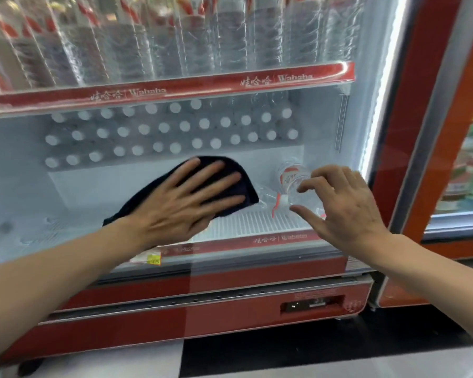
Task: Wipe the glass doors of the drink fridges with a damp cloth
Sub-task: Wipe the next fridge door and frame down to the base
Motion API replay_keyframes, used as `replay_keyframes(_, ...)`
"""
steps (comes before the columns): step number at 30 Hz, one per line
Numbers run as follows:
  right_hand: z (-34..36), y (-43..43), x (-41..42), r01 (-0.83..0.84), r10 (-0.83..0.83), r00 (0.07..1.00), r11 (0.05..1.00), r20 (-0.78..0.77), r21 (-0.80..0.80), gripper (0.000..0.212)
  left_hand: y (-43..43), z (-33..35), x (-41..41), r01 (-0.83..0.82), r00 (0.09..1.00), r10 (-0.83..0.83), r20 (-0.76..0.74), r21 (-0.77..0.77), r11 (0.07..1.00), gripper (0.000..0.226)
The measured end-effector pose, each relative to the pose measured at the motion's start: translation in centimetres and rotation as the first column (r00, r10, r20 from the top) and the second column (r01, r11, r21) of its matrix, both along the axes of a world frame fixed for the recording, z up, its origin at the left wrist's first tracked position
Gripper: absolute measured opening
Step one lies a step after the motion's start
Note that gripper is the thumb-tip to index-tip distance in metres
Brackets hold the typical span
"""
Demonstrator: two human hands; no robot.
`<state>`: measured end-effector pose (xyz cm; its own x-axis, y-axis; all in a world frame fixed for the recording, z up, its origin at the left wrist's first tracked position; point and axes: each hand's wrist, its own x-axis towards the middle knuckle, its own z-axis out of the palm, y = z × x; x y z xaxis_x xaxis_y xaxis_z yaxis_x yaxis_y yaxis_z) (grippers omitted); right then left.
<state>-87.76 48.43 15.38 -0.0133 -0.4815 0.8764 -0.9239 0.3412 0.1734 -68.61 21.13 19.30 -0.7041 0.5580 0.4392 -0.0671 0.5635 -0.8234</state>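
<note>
The glass door (pixel 66 192) of a red drink fridge fills the view, its lower part fogged. My left hand (pixel 186 197) lies flat on a dark navy cloth (pixel 245 184), pressing it against the glass low on the door. The cloth shows above, to the right of and below-left of the hand. My right hand (pixel 342 203) hovers near the door's lower right with fingers spread and nothing in it. Whether it touches the glass I cannot tell.
Behind the glass, water bottles (pixel 191 36) fill a shelf with a red Wahaha strip (pixel 175 90); capped bottles are stacked below and loose bottles (pixel 292 175) lie on the bottom shelf. A second red fridge (pixel 453 148) stands to the right. Black and white floor tiles (pixel 284 353) lie below.
</note>
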Motion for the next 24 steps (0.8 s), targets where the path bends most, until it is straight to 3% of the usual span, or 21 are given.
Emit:
replay_keyframes(3,-0.4,1.0,-1.4,0.071,-0.069,0.997,0.997,0.037,-0.033,0.046,2.7,3.5,-2.4,-0.047,0.975,0.081,-0.208,0.164,0.985,0.059)
replay_keyframes(8,-0.9,0.6,-1.7,0.048,-0.044,0.996,0.998,0.074,-0.049,0.046,5.5,-1.0,-4.9,-0.066,0.950,0.151,-0.273,0.298,0.952,0.063)
replay_keyframes(10,-0.5,0.7,-1.6,-0.015,0.020,0.993,0.999,0.118,-0.044,0.040,5.6,-4.6,-5.1,-0.066,0.977,0.106,-0.186,0.211,0.975,0.066)
replay_keyframes(13,0.1,1.7,-1.7,-0.151,0.177,0.954,0.981,0.240,-0.122,0.026,5.5,-8.4,-4.7,-0.035,0.997,0.033,0.064,0.033,0.999,0.077)
replay_keyframes(16,-0.4,3.6,-3.1,-0.036,0.067,0.972,0.990,0.226,-0.139,0.025,5.4,-5.0,-4.8,0.027,0.987,-0.020,0.158,-0.041,0.999,0.074)
replay_keyframes(20,-1.3,5.4,-5.2,0.122,-0.105,0.982,0.987,0.158,-0.105,0.043,8.0,3.6,-7.3,-0.005,0.989,0.022,-0.147,0.115,0.993,0.060)
replay_keyframes(24,-1.6,5.5,-6.0,0.149,-0.120,0.976,0.977,0.181,-0.155,0.056,10.4,3.0,-9.3,-0.021,0.960,0.092,-0.264,0.261,0.965,0.060)
